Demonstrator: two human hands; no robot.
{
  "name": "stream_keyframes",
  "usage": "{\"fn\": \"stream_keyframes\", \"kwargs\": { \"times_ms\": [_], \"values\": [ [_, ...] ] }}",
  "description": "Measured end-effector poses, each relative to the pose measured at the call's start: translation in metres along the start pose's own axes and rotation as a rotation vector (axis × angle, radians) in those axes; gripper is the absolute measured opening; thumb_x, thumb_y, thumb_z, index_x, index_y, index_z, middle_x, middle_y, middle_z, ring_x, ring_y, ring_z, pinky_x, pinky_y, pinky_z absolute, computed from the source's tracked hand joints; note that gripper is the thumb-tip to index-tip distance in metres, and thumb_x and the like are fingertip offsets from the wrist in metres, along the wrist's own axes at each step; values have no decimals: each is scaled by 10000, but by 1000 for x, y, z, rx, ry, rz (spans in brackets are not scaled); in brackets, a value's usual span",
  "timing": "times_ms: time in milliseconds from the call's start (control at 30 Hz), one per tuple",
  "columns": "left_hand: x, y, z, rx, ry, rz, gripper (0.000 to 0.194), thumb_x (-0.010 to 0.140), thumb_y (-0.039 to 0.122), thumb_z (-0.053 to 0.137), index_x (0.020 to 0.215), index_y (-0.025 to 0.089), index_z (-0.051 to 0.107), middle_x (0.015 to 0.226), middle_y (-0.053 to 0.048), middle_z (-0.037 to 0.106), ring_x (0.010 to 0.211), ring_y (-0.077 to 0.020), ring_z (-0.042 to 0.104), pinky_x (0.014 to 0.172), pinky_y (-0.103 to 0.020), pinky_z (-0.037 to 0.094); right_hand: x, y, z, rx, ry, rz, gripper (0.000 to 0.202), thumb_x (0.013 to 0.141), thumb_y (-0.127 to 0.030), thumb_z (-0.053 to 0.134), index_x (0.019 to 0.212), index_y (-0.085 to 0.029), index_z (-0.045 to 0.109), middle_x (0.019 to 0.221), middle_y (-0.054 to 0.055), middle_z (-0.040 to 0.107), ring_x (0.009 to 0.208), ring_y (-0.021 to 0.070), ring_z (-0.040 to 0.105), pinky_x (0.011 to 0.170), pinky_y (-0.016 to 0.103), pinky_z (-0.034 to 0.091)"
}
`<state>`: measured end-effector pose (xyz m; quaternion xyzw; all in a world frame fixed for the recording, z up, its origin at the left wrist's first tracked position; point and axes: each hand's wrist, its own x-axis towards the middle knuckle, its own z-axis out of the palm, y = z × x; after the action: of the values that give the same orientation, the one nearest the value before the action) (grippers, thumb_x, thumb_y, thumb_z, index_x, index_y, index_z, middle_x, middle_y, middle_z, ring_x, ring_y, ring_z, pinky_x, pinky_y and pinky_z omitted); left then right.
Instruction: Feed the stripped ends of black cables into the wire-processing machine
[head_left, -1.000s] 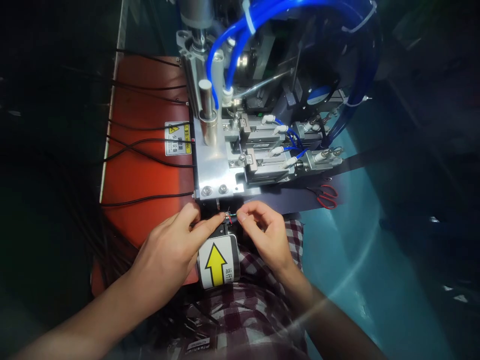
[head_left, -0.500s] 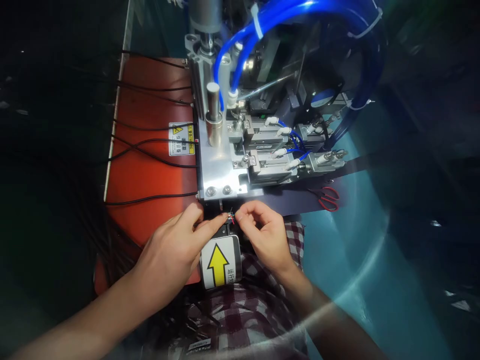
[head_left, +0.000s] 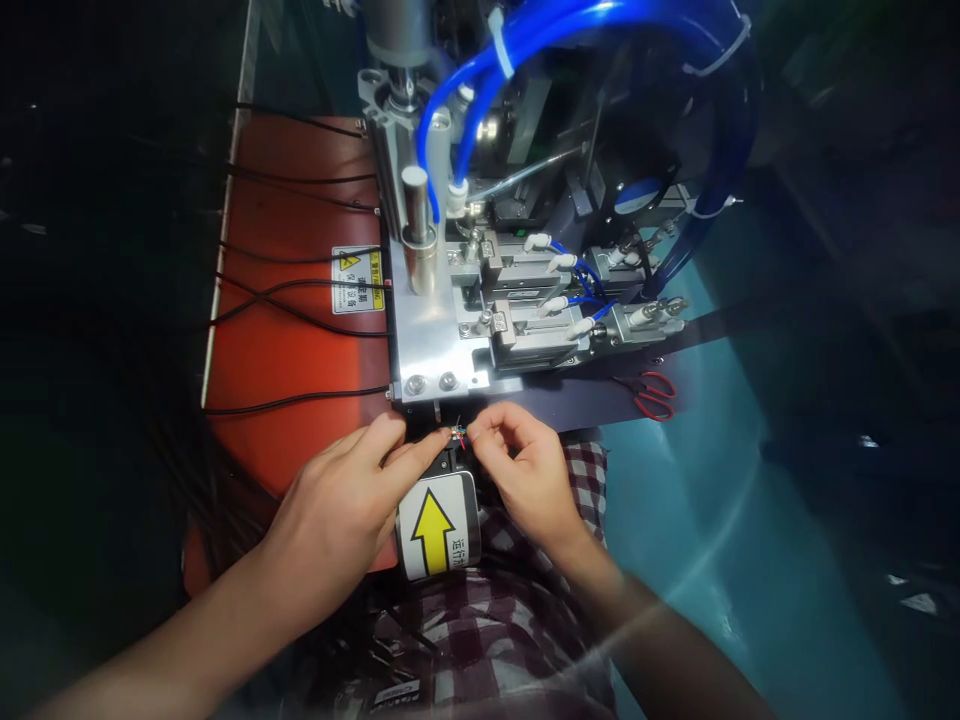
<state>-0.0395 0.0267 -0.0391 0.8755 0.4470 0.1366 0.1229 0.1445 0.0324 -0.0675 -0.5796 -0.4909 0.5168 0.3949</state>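
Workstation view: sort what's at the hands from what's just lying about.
At the hands:
- Fine coloured wires, left hand at one side, right hand pinching at the other
- Arrow-labelled unit, just below; role unclear

Apparently just lying about:
- Red-handled scissors, apart from both hands

An orange-red panel point(head_left: 292, 240) is the landmark, with a thin pale edge point(head_left: 217, 230) running along its left side. Left of the panel, the room sinks into near black, too dark to make out. Well to the right of the panel spreads a smooth teal surface point(head_left: 660, 500), apparently the floor, crossed by a faint curved streak of light. Farther right, beyond the teal, lies a dark area with small bright flecks point(head_left: 919, 602). Light falls strongest just right of the panel and fades toward every edge.
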Motion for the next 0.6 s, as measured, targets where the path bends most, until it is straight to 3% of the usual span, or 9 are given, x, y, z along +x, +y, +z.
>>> {"fn": "stream_keyframes", "kwargs": {
  "times_ms": [333,600],
  "values": [
    [-1,1,-1,132,-45,52,352,868,92,413,1199,140,521,836,-55,501,683,-189,493,563,-307,431,-2,-17,-3,-437,53,-185,140,819,-156,509,687,-200,525,677,-4,540,595,134,496,591,275,400],
    [-2,-1,-2,121,-34,47,374,854,82,426,1211,146,514,833,-50,481,670,-185,491,549,-306,423,1,-13,-3,-381,33,-170,136,814,-158,524,686,-202,530,683,-3,548,602,137,507,595,267,404]
  ]
}}
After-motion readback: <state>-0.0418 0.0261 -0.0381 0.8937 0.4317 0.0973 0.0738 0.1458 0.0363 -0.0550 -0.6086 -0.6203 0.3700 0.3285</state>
